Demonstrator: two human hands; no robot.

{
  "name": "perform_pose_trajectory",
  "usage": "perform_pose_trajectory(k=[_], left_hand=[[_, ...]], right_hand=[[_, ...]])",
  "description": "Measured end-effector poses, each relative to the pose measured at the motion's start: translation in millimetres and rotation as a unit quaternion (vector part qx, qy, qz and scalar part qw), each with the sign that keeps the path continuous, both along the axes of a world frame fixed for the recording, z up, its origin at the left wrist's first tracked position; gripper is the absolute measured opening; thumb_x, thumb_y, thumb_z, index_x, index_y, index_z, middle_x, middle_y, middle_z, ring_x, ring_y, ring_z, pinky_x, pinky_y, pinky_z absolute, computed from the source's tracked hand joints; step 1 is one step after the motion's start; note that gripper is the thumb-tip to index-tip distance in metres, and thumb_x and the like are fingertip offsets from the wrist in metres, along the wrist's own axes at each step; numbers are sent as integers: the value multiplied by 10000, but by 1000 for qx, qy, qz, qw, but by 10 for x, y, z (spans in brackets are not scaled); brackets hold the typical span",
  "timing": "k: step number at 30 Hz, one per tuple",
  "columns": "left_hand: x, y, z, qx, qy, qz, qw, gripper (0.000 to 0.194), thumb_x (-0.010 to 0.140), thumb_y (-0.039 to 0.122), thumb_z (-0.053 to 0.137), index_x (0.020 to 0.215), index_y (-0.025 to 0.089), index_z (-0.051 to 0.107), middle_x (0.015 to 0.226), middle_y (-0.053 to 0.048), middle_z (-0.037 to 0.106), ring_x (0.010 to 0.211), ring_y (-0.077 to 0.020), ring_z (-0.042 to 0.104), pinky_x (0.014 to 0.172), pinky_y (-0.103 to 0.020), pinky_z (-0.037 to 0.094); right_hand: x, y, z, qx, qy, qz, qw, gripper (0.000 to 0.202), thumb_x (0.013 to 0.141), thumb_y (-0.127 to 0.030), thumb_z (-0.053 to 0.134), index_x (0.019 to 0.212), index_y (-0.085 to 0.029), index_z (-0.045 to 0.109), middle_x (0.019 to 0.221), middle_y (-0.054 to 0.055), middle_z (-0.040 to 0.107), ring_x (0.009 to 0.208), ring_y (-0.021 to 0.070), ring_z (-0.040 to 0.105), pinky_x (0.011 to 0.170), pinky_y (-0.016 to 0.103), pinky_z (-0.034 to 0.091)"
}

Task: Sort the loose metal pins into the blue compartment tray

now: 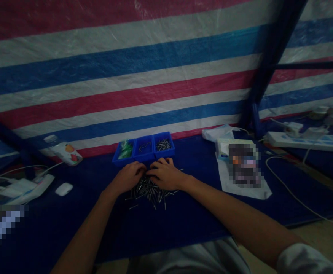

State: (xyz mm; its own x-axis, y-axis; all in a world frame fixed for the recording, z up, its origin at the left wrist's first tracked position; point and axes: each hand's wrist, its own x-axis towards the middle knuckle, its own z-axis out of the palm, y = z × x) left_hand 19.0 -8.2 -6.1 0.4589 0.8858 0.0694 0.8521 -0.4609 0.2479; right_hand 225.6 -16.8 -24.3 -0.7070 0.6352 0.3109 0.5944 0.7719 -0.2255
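Observation:
A loose pile of thin metal fasteners (152,195), like long screws or nails, lies on the dark blue table. My left hand (129,176) is at the pile's upper left, fingers bent inward and closed. Over its upper right rests my right hand (165,175), fingers also curled, thumb towards the left hand. Whatever is between the fingertips of either hand is hidden. Just behind the hands stand three joined blue bins: the left bin (115,156) has green and clear plastic in it, the middle bin (143,154) a few thin pieces, the right bin (164,153) many small metal pieces.
To the left are a bottle (69,153), a white case (64,189) and a power strip (37,192). On the right, a blurred-out item lies on white paper (226,184), near another power strip (326,142) and a cable. A striped sheet (155,87) hangs behind.

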Motion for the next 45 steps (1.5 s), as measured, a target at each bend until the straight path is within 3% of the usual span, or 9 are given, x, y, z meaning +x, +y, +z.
perform_pose_trajectory(k=[6,11,15,28,34,37,41,45], left_hand=[[34,-46,40,-6,5,9,1000,212,819,139,496,922,198,673,910,-45,683,833,-206,622,727,-300,442],[47,-42,37,-3,7,10,1000,212,801,107,511,914,193,668,889,-45,685,811,-203,625,700,-293,433],[76,-37,35,-6,15,16,1000,200,801,101,515,903,187,665,893,-56,689,821,-209,630,705,-292,434],[77,-30,27,-6,19,18,1000,174,795,72,510,854,165,644,868,-69,677,802,-205,622,692,-289,419],[57,-23,2,-1,2,18,1000,173,845,155,501,908,174,661,836,-61,681,759,-202,623,682,-297,434],[56,-24,10,-5,-6,8,1000,225,848,149,474,954,183,670,877,-59,687,802,-206,632,730,-306,455],[53,-27,20,-6,-6,-2,1000,252,846,154,455,970,189,671,949,-65,693,860,-212,640,778,-316,464],[45,-27,23,-7,-7,-4,1000,247,857,179,451,977,195,666,951,-62,693,868,-213,638,783,-319,462]], right_hand=[[0,8,-1,39,-18,7,999,286,947,-299,431,1104,-242,662,1099,94,611,1019,256,452,879,464,317],[21,32,55,141,-71,30,987,242,904,-167,486,1044,-241,668,1063,83,621,1056,276,453,952,539,288],[3,70,88,193,-105,49,974,190,892,-159,517,938,-231,687,1012,73,637,1037,273,470,982,547,284],[-8,121,78,200,-69,90,973,202,942,-171,451,1025,-199,633,1082,73,642,1031,234,493,914,440,332],[17,99,137,104,79,54,990,230,949,-207,446,1092,-171,623,1031,67,681,969,189,552,879,366,349],[46,128,135,38,175,31,983,284,935,-186,455,1177,-190,603,1088,64,679,995,171,576,888,350,380],[64,202,132,-53,306,-8,950,327,903,-180,479,1195,-223,621,1124,53,686,988,158,610,884,336,439],[87,298,154,-197,427,-122,874,219,843,-284,584,1017,-214,697,892,25,718,643,122,611,637,273,481]])
